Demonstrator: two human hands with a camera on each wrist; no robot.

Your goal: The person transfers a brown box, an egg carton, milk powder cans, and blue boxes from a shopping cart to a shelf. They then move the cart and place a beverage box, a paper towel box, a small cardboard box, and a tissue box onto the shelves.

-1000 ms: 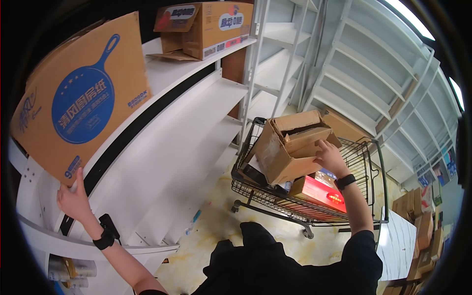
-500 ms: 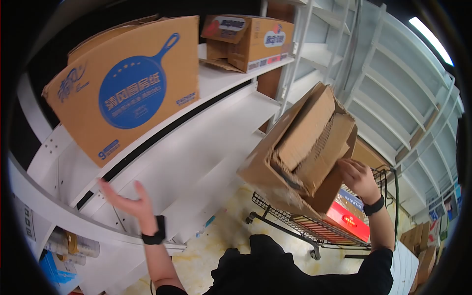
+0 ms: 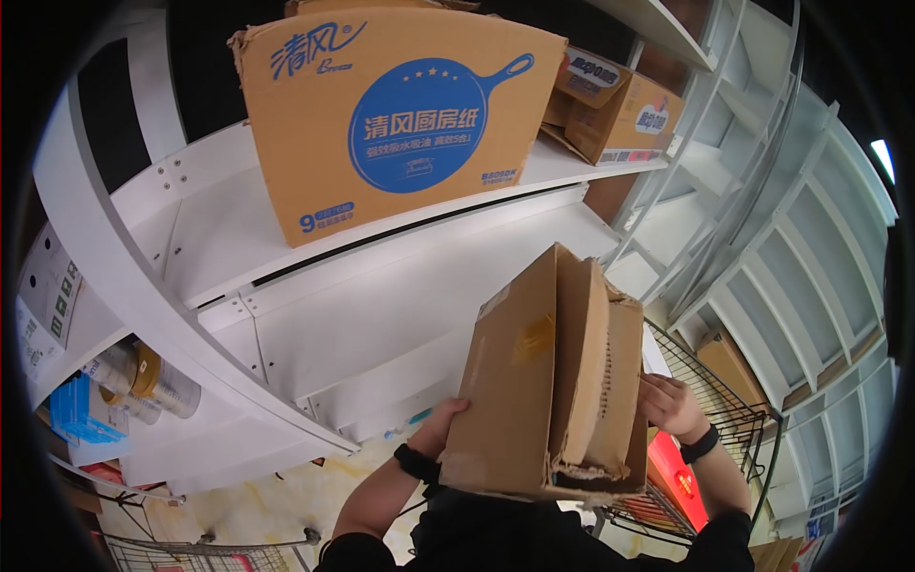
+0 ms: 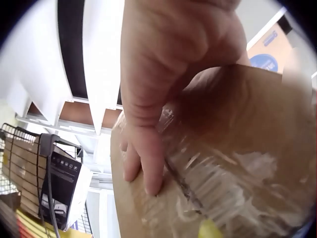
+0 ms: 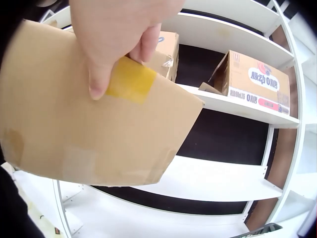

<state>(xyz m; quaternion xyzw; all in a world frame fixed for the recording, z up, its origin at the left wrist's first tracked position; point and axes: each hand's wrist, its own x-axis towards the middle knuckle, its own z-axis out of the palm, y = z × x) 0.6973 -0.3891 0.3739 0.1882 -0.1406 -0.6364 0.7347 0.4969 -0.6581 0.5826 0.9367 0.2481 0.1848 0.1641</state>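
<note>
A worn brown cardboard box [image 3: 505, 372] with torn upper flaps is held in front of the body. At its left side, the left hand [image 3: 437, 429] grips it low; in the left wrist view the fingers [image 4: 152, 163] lie along a face covered with clear tape. On the opposite side the right hand [image 3: 673, 406] holds the box's edge, and the right wrist view shows the thumb [image 5: 100, 82] on the cardboard beside yellow tape [image 5: 131, 80]. The far fingertips are partly hidden.
A large box with a blue pan print [image 3: 419, 124] stands on the upper white shelf [image 3: 219, 210], with a smaller open drink box [image 3: 624, 119] to its right. A wire cart [image 3: 753, 419] holding a red box [image 3: 677, 477] is at the right. Tins [image 3: 172, 381] stand lower left.
The worn box has come out of the cart toward the body, turning more upright. My left hand has left the pan-print box and now grips the worn one. The view has shifted left.
</note>
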